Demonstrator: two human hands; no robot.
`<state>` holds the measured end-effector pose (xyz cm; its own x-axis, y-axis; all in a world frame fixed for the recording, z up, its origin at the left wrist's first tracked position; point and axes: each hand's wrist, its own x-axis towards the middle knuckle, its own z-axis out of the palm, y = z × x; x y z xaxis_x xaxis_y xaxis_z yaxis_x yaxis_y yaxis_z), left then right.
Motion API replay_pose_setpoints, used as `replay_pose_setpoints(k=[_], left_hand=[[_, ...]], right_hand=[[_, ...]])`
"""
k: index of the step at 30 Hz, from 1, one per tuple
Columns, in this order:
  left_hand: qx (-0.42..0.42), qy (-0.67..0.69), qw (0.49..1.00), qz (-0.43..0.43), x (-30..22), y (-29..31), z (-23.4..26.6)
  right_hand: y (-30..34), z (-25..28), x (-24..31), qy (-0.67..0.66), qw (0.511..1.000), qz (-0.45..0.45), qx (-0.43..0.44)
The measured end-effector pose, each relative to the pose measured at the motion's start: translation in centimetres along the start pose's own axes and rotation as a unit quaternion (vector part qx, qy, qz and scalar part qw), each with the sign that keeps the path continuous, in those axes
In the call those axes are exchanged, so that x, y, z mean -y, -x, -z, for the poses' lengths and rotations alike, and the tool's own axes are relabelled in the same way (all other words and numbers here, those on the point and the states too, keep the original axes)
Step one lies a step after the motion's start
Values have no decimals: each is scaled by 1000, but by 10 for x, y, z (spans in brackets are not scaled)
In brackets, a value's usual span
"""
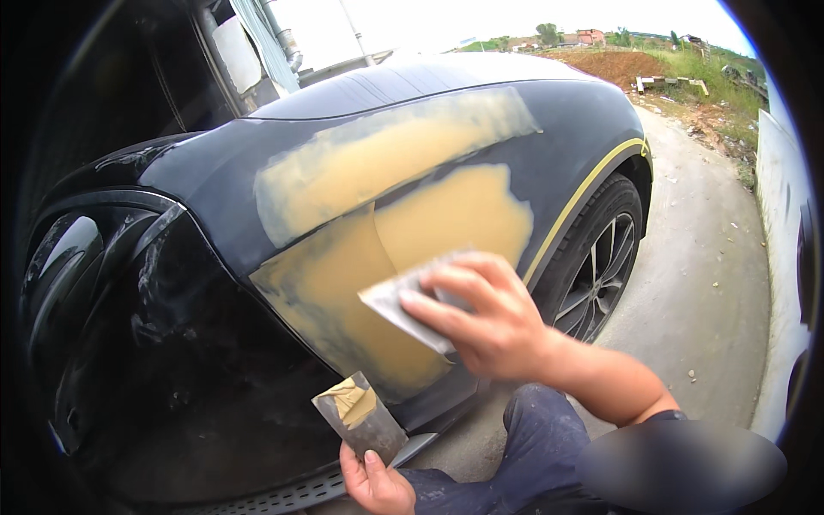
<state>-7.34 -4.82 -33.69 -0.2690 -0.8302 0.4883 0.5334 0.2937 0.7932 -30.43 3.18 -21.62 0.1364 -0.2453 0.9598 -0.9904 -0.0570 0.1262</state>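
Note:
My right hand (493, 322) is closed round a thin, pale grey putty spreader (396, 302), its fingers pressed along the blade. That blade sits over the car's dark body panel (232, 184), at the yellow filler (326, 275) spread across it; whether it touches cannot be told. Lower down, my left hand (378, 485) grips a flat grey putty plate (375, 429) between thumb and fingers. A lump of yellow putty (354, 403) lies on the plate's upper end. More filler covers the panel above a crease and beside a seam.
Right of the filler is a wheel (605, 257), with yellow masking tape (579, 193) round its arch. A glossy black door (172, 343) stands at the left, above a perforated running board (275, 493). Concrete ground (704, 283) and a white panel (781, 249) lie to the right.

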Motion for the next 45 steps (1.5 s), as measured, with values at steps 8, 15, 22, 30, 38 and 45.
replay_pose_setpoints(k=[8,15,22,30,38,45], left_hand=[[8,-47,996,77,-12,10,2],[-3,-41,996,85,-5,10,10],[-5,-30,994,108,6,7,11],[-4,-44,990,135,21,2,10],[17,-28,986,162,26,1,15],[-12,-18,989,146,21,4,17]], right_hand=[[-42,-38,-34,134,990,37,24],[-43,-48,-35,154,987,44,17],[-38,-61,-49,155,987,50,16],[-37,-63,-48,132,989,32,49],[-23,-53,-25,93,987,26,131],[7,-48,-9,75,977,35,194]])
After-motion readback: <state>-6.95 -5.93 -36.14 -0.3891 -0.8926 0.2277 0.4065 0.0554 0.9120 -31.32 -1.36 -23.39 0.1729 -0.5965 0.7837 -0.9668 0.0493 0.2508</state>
